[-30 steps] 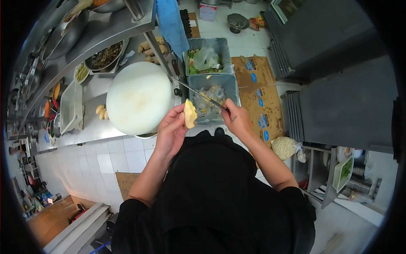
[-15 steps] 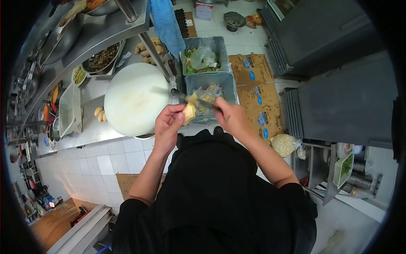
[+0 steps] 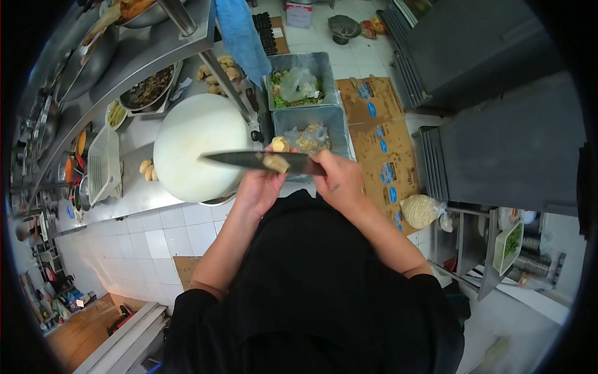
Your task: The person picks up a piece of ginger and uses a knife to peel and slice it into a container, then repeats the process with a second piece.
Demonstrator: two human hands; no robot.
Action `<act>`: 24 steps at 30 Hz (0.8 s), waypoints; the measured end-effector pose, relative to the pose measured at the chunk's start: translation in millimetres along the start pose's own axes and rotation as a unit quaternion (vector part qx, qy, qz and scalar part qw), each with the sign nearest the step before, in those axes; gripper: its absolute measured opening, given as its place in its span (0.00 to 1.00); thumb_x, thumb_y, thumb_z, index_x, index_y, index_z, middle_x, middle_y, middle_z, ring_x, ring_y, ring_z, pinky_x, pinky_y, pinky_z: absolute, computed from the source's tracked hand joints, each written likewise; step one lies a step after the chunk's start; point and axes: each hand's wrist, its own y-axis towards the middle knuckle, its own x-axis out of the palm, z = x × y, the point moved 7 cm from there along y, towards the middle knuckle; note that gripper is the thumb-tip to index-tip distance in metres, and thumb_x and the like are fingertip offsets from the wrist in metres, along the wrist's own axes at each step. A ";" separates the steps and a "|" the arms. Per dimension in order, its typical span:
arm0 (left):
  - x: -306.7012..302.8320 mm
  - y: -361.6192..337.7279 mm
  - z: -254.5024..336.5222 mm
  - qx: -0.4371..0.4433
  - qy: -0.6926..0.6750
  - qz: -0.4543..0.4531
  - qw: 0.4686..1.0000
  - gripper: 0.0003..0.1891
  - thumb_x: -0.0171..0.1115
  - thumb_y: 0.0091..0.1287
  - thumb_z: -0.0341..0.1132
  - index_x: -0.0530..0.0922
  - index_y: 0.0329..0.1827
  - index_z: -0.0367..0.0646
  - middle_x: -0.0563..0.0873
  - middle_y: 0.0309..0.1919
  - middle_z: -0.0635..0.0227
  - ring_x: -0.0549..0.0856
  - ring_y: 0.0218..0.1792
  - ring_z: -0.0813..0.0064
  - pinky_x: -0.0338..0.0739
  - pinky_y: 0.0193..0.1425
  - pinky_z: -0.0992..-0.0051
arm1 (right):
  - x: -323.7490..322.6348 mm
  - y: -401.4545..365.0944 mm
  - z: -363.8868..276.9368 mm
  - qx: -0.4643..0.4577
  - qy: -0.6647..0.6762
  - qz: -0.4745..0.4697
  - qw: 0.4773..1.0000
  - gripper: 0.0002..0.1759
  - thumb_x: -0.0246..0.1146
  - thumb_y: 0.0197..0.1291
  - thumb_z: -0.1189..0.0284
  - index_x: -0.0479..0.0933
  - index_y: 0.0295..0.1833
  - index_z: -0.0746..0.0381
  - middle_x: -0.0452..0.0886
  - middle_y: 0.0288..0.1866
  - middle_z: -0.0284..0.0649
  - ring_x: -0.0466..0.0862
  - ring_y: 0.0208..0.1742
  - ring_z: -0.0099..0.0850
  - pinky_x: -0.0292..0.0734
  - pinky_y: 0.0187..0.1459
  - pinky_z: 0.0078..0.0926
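A pale yellow peeled piece (image 3: 280, 144), like ginger or a root, is in my left hand (image 3: 258, 192), whose fingers are partly hidden behind a knife. My right hand (image 3: 339, 181) is closed on the handle of this large knife (image 3: 243, 159). The blade lies across in front of my left fingers, its tip over the round white cutting board (image 3: 198, 140). A slice or a reflection shows pale on the blade. Just beyond my hands stands a grey bin (image 3: 341, 128) with a plastic bag and scraps inside.
A second bin (image 3: 328, 65) holds greens and a bag. Knobbly roots (image 3: 227, 73) and smaller peeled pieces (image 3: 148, 169) lie on the steel counter (image 3: 134, 206). A white basket (image 3: 103, 165) stands at the left. Flattened cardboard (image 3: 374, 124) covers floor at the right.
The knife has swung left across the front of my left hand, its blade now level. My left hand has turned and moved slightly, still with the yellow piece.
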 end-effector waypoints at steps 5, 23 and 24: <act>2.6 -2.8 2.4 0.017 -0.024 0.003 1.000 0.22 0.62 0.81 0.45 0.75 0.71 0.45 0.85 0.58 0.68 0.84 0.60 0.73 0.77 0.69 0.68 | -4.7 5.3 -27.9 -0.077 0.002 0.015 0.997 0.20 0.68 0.44 0.83 0.79 0.47 0.62 0.85 0.34 0.44 0.87 0.36 0.48 0.81 0.35 0.42; -2.2 -23.9 11.1 0.108 -0.011 0.077 0.991 0.16 0.62 0.81 0.41 0.77 0.65 0.43 0.84 0.55 0.73 0.82 0.57 0.79 0.76 0.68 0.72 | 11.1 9.0 -31.1 -0.072 -0.017 -0.024 0.997 0.22 0.67 0.42 0.84 0.80 0.48 0.63 0.85 0.35 0.46 0.87 0.36 0.50 0.81 0.36 0.43; 1.5 -24.9 11.7 0.108 -0.011 0.077 0.991 0.16 0.62 0.81 0.41 0.77 0.65 0.43 0.84 0.55 0.73 0.82 0.57 0.79 0.76 0.68 0.72 | 11.4 9.1 -30.4 -0.072 -0.018 -0.025 0.997 0.21 0.67 0.43 0.84 0.80 0.48 0.63 0.85 0.35 0.45 0.87 0.36 0.50 0.81 0.36 0.43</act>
